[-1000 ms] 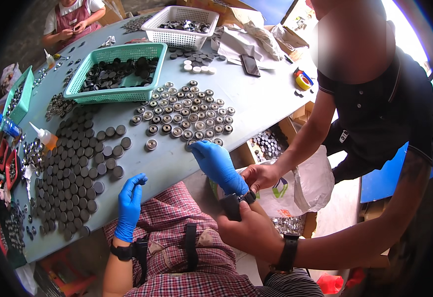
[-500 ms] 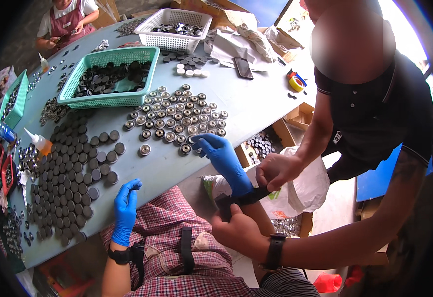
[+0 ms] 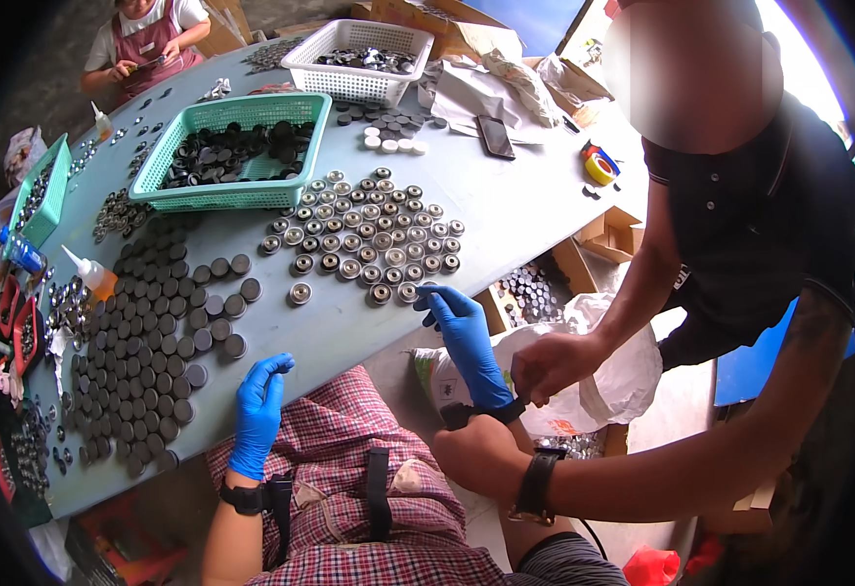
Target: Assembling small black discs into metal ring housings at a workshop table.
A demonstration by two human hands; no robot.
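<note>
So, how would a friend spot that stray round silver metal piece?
On the big pale blue table, find the larger green plastic basket. Off its near right corner spreads a cluster of round silver metal pieces. At the cluster's near left corner, the stray round silver metal piece sits slightly apart, closer than those neighbours to the blue-gloved left hand.

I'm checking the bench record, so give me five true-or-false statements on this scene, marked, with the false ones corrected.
1. The wearer's left hand and right hand are both blue-gloved. True.
2. The left hand is gripping a smartphone. False: the smartphone lies on the table.
3. A co-worker's hands are at the black strap around the wearer's right wrist. True.
4. The larger green mesh basket holds only white discs. False: the basket holds mostly black round caps.
5. The yellow tape roll lies right of the smartphone. True.
</note>
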